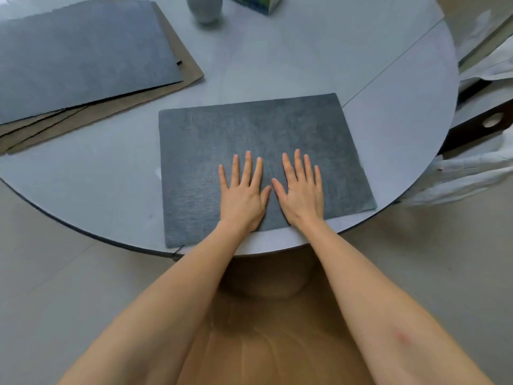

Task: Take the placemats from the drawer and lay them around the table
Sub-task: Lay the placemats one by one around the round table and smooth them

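Observation:
A dark grey rectangular placemat (249, 134) lies flat on the round pale grey table (277, 59), close to the near edge. My left hand (243, 190) and my right hand (301, 188) rest palm-down side by side on the mat's near half, fingers spread, holding nothing. At the far left lies a stack of placemats (80, 51), the top one grey, with tan ones fanned out beneath it.
A pale vase (205, 8) and a box (258, 2) stand at the table's far side. A chair draped in white cloth (472, 162) is at the right, against the table edge. Beige tiled floor (55, 273) surrounds the table.

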{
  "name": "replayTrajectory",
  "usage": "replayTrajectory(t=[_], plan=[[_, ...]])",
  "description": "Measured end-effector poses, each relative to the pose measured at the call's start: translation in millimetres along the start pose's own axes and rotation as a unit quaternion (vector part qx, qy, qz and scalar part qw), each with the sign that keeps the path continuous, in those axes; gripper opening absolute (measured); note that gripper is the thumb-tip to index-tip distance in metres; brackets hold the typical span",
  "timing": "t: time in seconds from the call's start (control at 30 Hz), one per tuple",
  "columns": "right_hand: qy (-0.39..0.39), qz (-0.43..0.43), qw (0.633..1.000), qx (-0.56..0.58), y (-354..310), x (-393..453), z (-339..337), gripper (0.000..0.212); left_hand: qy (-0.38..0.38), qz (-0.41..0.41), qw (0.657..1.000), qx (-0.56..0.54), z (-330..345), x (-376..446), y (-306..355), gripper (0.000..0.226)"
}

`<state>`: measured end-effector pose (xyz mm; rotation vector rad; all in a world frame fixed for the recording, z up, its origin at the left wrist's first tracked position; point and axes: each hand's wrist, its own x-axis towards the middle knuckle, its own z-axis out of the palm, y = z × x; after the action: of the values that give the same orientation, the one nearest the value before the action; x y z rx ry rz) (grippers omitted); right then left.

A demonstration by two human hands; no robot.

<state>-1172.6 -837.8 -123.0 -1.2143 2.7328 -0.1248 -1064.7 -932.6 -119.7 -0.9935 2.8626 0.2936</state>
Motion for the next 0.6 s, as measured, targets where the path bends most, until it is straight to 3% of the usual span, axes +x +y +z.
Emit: replayTrajectory(t=[0.2,0.37,0.43,0.5,0.6], plan=[[0.019,0.091,0.996,0.0,71,-33,-8,0.064,0.033,-0.007,0.999,0.029,5,-3,-1,0.064],[-0.011,0.189,0.982,-0.008,120,-59,-25,0.065,0.022,-0.011,0.999,0.026,1,-5,-2,0.07],[0.02,0.171,0.985,-0.011,108,-46,-32,0.067,0.014,-0.011,0.999,0.031,0,-4,-2,0.076],[0.04,0.096,0.995,0.012,79,-21,-33,0.069,0.015,-0.012,0.999,0.032,1,-3,-1,0.081],[-0.009,0.018,0.999,0.037,50,-4,-22,0.071,0.022,-0.011,0.999,0.025,3,-4,-1,0.083]])
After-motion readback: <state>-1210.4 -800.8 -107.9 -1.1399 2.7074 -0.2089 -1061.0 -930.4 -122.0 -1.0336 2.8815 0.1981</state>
